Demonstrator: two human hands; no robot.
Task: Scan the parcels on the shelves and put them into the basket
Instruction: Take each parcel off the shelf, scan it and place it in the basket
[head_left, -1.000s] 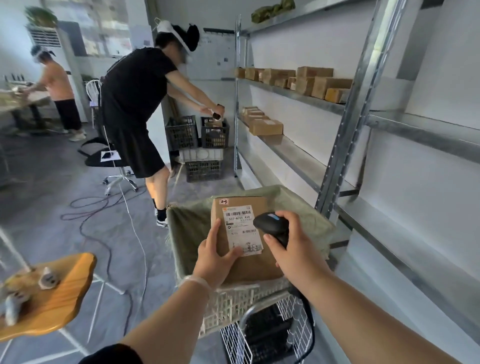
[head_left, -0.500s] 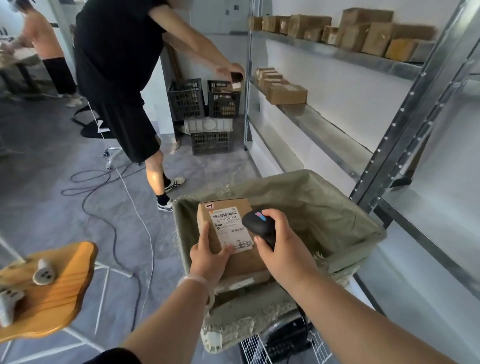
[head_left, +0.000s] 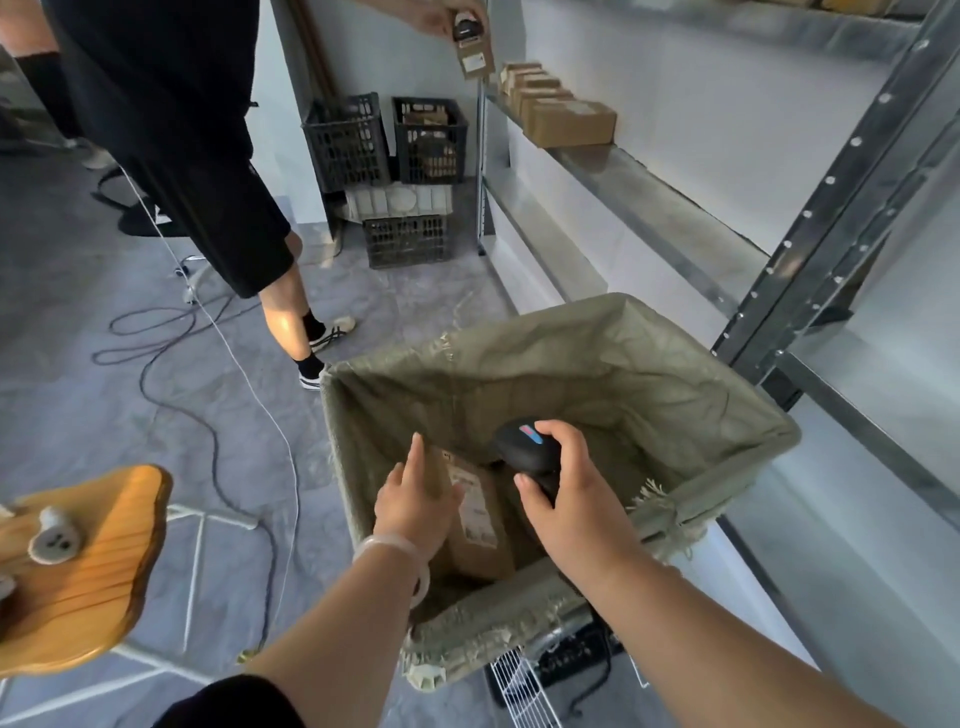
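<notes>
At the near left is a wooden stool (head_left: 78, 566), with cables (head_left: 171, 395) looping over the grey floor beyond it. A person (head_left: 208, 182) in black clothes stands farther back. The left hand (head_left: 415, 506) holds the left edge of a cardboard parcel (head_left: 478, 519), which sits tilted, label up, low inside the cloth-lined basket (head_left: 727, 415) by its near wall. Just to the right, the right hand (head_left: 571, 493) has its fingers curled round a black scanner (head_left: 524, 452) over the basket. On the far right, a metal shelf (head_left: 649, 192) carries other parcels (head_left: 566, 122).
</notes>
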